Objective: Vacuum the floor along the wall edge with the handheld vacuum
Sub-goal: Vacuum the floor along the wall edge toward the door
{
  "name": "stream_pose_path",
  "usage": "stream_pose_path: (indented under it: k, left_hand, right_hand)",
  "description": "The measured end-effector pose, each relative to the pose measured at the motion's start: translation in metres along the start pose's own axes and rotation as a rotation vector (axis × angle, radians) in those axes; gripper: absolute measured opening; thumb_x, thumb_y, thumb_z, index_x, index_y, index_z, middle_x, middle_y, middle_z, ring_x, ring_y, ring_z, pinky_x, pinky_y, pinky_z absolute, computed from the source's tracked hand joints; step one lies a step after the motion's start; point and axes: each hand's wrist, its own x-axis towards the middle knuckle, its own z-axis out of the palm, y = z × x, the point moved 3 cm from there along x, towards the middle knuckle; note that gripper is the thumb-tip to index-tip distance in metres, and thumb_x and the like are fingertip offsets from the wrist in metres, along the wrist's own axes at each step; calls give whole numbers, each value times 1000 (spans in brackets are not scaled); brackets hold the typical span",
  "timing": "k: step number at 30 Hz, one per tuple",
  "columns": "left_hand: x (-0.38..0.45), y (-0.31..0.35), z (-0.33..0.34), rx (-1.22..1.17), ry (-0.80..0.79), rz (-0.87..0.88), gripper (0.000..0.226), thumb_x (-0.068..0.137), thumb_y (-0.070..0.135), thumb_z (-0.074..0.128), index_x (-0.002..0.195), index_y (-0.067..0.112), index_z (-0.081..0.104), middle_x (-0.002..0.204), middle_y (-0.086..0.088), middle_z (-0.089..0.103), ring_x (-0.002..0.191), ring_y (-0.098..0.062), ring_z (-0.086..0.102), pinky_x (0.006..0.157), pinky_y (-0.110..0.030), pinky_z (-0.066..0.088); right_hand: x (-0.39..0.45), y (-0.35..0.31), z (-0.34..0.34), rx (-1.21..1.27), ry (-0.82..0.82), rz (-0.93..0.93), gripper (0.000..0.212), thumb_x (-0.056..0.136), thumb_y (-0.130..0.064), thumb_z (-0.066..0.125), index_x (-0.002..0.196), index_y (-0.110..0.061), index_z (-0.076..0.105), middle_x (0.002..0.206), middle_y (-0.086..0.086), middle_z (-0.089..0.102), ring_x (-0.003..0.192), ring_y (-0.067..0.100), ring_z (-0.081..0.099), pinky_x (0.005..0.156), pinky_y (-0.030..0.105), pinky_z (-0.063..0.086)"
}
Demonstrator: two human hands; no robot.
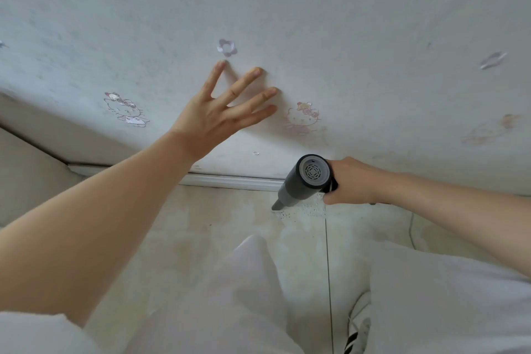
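My right hand [349, 181] grips the handle of a dark grey handheld vacuum [301, 181]. Its nozzle [277, 205] points down at the pale tiled floor [230, 215], just in front of the white baseboard [230, 181]. A patch of white crumbs [307, 208] lies on the floor right beside the nozzle tip. My left hand [227, 108] is spread flat, fingertips pressing on the white wall [344, 52] above the baseboard.
The wall carries cartoon cat and flower stickers [126, 109]. A beige piece of furniture [28, 169] meets the wall at the left. My white-trousered legs [250, 282] and a shoe [359, 330] fill the bottom of the view. A thin cord [411, 233] lies at right.
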Motion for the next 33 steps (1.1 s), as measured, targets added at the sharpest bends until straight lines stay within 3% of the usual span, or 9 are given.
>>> stream_pose_path:
  k: [3,6,7,11,17,20,23,33]
  left_hand:
    - [2,0,-1,-24,-3,75,90,86,-16,43,159,25,11,164,-1,8,147,-39,21,115,-61,26]
    - [22,2,-8,5,21,193,73,98,-15,14,158,26,12,165,2,8,148,-35,20,117,-56,27]
    - [30,3,-11,32,32,231,70,99,-11,15,158,26,12,166,3,6,149,-33,19,117,-54,27]
    - [57,8,-15,97,-12,326,83,93,12,53,158,28,5,165,0,-10,152,-31,4,121,-54,10]
    - [58,6,-18,59,-83,308,86,93,17,55,158,29,-1,164,2,-18,152,-28,-6,122,-53,2]
    - [58,12,-19,28,-135,288,88,92,12,53,158,27,-4,163,1,-22,151,-29,-10,120,-54,-3]
    - [57,15,-18,9,-132,261,89,90,7,49,158,25,-5,162,0,-23,151,-29,-11,118,-56,-5]
    - [55,21,-17,-52,-117,205,93,89,4,55,158,23,-4,163,-1,-21,151,-31,-10,119,-58,-3]
  right_hand:
    - [2,3,3,-9,11,4,32,76,-18,62,74,-37,37,73,-4,54,58,13,47,45,18,38]
    - [0,6,5,-38,-4,0,40,76,-19,63,71,-43,33,71,-7,52,60,8,46,56,24,39]
    - [-1,6,5,-39,-4,-1,40,75,-19,64,71,-43,32,70,-8,52,60,7,46,56,22,39]
    - [0,5,0,-63,1,-17,36,75,-20,65,69,-37,33,65,-11,48,62,12,48,47,13,33]
    - [-3,6,-7,-67,-29,-11,29,77,-18,65,74,-31,39,65,-9,49,48,5,45,35,9,35]
    - [-3,15,-1,-85,-20,-10,33,74,-20,66,70,-34,36,64,-11,49,55,4,46,45,11,34]
    - [-3,32,8,-51,-6,28,31,70,-24,66,67,-35,37,63,-11,50,61,9,48,57,24,41]
    - [-8,49,13,-17,28,55,26,72,-25,65,69,-35,41,74,-4,61,68,14,55,67,34,50]
